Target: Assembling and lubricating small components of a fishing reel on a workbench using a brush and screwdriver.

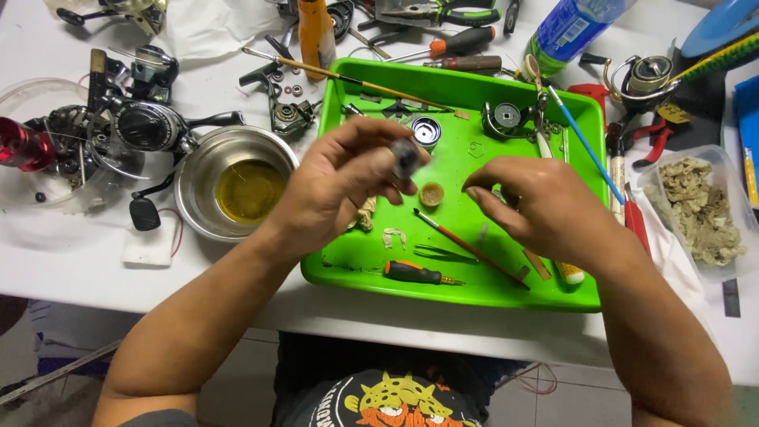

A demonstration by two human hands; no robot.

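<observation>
The green tray (466,158) sits on the white bench (79,269) and serves as the landmark here. Above its left half, the left hand (336,186) pinches a small dark cylindrical part (406,156) between thumb and fingertips; the part is blurred, so its exact kind cannot be told. Over the tray's right half, the right hand (541,209) hovers with fingers curled and drawn close together; whether it grips anything is unclear. Between the two hands, on the tray floor, lies a small round tan cap (432,194). Just below that, a red-handled brush (466,247) lies slanted, and nearer the tray's front edge rests a small screwdriver (417,273) with a black and orange handle. At the tray's far side sits a round metal reel part (426,131). Left of the tray, just beside it, stands a steel bowl (207,162) holding yellowish liquid. Right of the tray, a clear plastic tub (731,170) holds pale crumpled scraps.
</observation>
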